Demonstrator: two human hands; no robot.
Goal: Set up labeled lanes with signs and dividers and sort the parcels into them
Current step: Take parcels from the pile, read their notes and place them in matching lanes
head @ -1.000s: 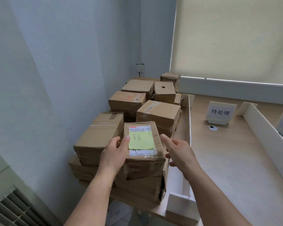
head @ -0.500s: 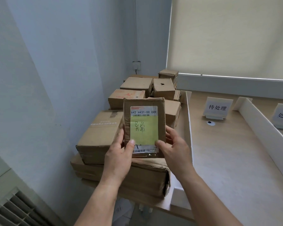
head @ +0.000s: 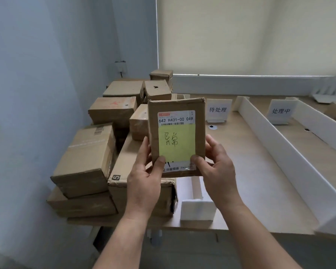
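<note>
Both hands, left [head: 144,183] and right [head: 218,171], pinch an upright brown parcel [head: 176,136] bearing a yellow-green handwritten note [head: 176,143].

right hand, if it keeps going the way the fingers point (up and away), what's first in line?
Probably nothing but the parcel that the right hand already grips. Beyond its fingers, the line runs over bare table towards the 待处理 sign. Depth is unclear in this single view.

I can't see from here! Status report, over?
Left hand and right hand hold the yellow-noted parcel upright. Lane signs ahead. Path clear.
</note>
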